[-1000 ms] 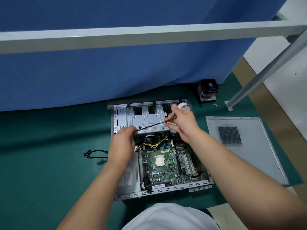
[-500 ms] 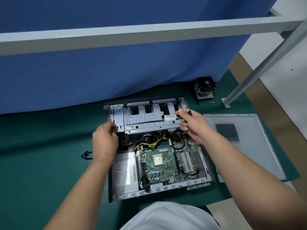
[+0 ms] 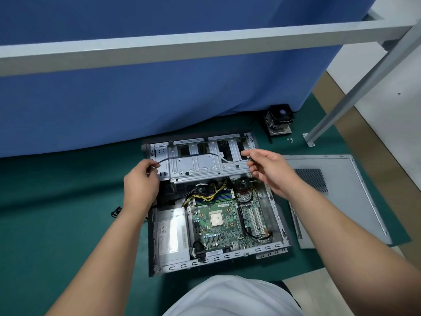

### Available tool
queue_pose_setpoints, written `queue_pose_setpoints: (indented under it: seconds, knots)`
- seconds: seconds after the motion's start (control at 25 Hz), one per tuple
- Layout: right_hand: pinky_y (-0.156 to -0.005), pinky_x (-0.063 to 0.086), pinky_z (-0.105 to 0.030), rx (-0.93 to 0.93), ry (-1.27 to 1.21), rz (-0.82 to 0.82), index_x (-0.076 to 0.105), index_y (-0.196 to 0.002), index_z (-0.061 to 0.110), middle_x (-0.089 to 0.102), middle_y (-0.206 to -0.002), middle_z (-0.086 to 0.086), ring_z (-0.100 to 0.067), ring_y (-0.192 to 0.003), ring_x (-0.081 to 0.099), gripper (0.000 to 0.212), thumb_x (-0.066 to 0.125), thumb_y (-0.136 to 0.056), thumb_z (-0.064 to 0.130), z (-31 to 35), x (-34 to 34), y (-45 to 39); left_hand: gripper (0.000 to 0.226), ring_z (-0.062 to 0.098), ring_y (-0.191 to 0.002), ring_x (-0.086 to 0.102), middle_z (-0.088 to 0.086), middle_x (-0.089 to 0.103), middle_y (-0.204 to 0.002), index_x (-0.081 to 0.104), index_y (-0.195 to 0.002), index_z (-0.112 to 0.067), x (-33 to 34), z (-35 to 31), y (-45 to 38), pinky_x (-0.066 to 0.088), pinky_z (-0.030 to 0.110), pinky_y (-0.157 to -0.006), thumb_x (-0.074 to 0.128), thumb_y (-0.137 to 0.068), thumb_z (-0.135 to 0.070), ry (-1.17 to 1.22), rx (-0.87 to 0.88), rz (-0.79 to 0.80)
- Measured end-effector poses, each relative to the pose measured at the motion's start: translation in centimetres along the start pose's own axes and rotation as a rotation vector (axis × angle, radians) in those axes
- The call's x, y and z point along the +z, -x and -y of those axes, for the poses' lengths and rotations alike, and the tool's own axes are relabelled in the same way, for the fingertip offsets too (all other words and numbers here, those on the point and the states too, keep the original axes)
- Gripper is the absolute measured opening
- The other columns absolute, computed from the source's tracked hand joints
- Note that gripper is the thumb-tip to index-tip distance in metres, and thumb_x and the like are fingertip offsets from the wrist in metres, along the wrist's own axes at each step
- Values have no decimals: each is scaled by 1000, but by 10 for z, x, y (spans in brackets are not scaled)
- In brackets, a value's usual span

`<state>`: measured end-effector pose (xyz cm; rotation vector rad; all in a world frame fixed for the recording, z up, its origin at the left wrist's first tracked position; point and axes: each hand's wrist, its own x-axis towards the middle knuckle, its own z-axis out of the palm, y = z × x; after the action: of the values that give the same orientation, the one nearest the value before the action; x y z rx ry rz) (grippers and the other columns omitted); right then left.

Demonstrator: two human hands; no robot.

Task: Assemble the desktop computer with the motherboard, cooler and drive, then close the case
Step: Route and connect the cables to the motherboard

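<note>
Head view: the open computer case lies on green mat, motherboard inside. The left hand pinches one end of a thin black cable stretched across the far drive cage; the right hand pinches the other. CPU cooler stands far right, side panel right.

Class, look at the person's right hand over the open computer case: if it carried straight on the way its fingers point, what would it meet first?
The right hand points left across the drive cage; most likely it first meets the white connector on the black cable, though depth is unclear.
</note>
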<state>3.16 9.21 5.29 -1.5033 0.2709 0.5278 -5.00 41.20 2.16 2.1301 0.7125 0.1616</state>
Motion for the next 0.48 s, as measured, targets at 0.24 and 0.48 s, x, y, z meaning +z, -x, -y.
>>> queue_pose_setpoints:
  seconds: [0.24,0.48]
  knots:
    - [-79,57,-21,27,-125,-4,69,-119,8,77,-108,-11,-17,-94,74,27,61,-96,-4,-8,7,-1,60,1,-112,55,-9,22,-164,43,-150,-31,16,-12,37,47,12,-92,59,-98,-8,202,252,77]
    - [-81,59,-22,60,-185,-37,71,-113,6,78,-106,-11,-19,-101,75,26,69,-90,-6,-17,25,1,17,-2,-92,58,-15,54,-110,58,-111,-33,53,-30,77,46,13,-73,60,-100,-20,168,317,152]
